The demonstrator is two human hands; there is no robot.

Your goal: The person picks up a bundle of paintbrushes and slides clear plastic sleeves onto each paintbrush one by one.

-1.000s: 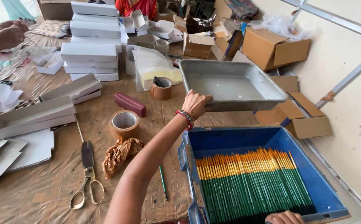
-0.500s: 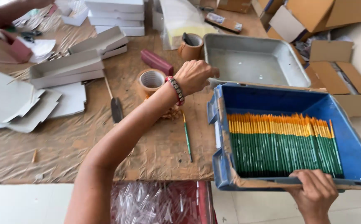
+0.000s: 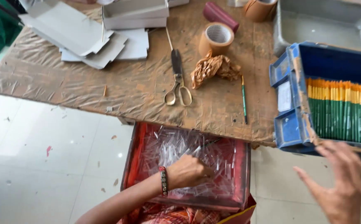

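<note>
Basically, table point(image 3: 106, 95) w/ brown wrinkled covering fills the upper view. Blue bin point(image 3: 290, 99) at 3 o'clock, packed w/ green-orange pencils point(image 3: 342, 112), none visibly taken out; right hand point(image 3: 340, 182) at 5 o'clock spread open, just below its rim, gripping nothing. Red tray point(image 3: 240, 174) of clear plastic sleeves point(image 3: 176, 145) at 6 o'clock; left hand point(image 3: 186, 172) down in them, fingers curled, can't tell if one's caught. Scissors point(image 3: 177, 83), tape roll point(image 3: 216, 38) and one loose pencil point(image 3: 244, 97) lie at 12 o'clock. Sleeving looks barely begun.

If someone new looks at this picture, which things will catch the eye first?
Probably the blue crate at the table's right edge, packed with green and orange pencils. Next, the left hand reaching into a red bin of clear plastic tubes below the table, with the right hand near the crate.
</note>
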